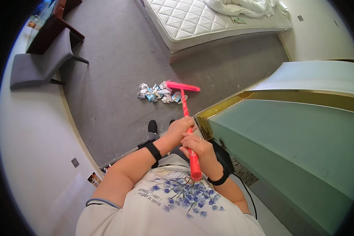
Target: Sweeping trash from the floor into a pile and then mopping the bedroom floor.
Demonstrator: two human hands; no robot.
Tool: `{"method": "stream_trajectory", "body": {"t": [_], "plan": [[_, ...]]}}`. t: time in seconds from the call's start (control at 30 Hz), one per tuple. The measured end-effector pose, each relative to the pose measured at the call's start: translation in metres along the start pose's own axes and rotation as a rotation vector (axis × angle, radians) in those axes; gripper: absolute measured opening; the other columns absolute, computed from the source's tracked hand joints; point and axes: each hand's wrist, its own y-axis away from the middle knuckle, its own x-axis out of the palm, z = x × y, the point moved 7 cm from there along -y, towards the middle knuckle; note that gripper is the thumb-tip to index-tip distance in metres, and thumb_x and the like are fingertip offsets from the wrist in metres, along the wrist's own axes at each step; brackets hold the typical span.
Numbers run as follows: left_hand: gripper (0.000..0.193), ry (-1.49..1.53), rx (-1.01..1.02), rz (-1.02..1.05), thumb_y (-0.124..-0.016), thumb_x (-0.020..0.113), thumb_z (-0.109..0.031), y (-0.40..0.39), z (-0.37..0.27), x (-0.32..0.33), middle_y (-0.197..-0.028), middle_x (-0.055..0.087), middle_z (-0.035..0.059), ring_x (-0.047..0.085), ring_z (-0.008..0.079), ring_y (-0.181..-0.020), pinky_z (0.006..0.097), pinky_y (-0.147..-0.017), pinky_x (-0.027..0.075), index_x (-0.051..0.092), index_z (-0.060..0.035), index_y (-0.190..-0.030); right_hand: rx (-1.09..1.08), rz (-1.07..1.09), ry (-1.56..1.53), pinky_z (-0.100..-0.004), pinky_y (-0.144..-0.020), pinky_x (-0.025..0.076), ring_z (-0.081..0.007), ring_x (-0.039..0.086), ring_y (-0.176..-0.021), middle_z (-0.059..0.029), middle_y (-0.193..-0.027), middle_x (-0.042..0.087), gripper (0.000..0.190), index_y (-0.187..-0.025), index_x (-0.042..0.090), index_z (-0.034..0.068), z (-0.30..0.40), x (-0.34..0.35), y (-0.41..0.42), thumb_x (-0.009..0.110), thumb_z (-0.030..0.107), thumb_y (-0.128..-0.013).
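Observation:
A red-pink broom (185, 106) slants from my chest down to the grey carpet (115, 76). My left hand (181, 128) grips its handle lower down, nearer the broom head. Closer to the handle's end, my right hand (198, 146) is wrapped around it. The pink broom head (183, 86) lies at the right and far side of a heap of crumpled paper and wrappers (155, 92). A blue and white packet (176, 96) rests beside the handle, near the bristles.
A bed with a white quilted mattress (188, 22) stands ahead. Frosted glass panels (277, 126) with gold trim are close on my right. A grey chair (44, 65) and a dark red desk (44, 35) stand at the left, by the white wall (32, 124).

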Motion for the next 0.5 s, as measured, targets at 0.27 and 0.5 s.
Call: {"method": "stream_trajectory", "body": {"t": [0.27,0.5], "plan": [[0.017,-0.117,0.012,-0.079,-0.079,0.066,-0.017,0.005,-0.046,-0.011,-0.076,0.057,0.0100,0.058,0.0319,-0.073,0.0384,-0.060,0.046,0.053,-0.0055,-0.077,-0.070,-0.055,-0.147,-0.0337,-0.073,0.052,-0.0292,0.064,-0.088,-0.0128,-0.089,0.063,0.019,-0.081,0.058,0.002,0.014,-0.035,0.014,0.073,0.002,-0.070],[0.015,0.295,-0.053,-0.095,-0.075,0.067,-0.015,-0.004,-0.036,0.006,-0.079,0.060,0.0090,0.059,0.0305,-0.075,0.0384,-0.085,0.047,0.055,-0.0057,-0.079,-0.054,-0.164,-0.077,-0.0349,-0.074,0.051,-0.0304,0.064,-0.090,-0.0133,-0.087,0.062,0.029,-0.087,0.056,0.002,0.015,-0.042,0.020,0.076,0.001,-0.066]]}}
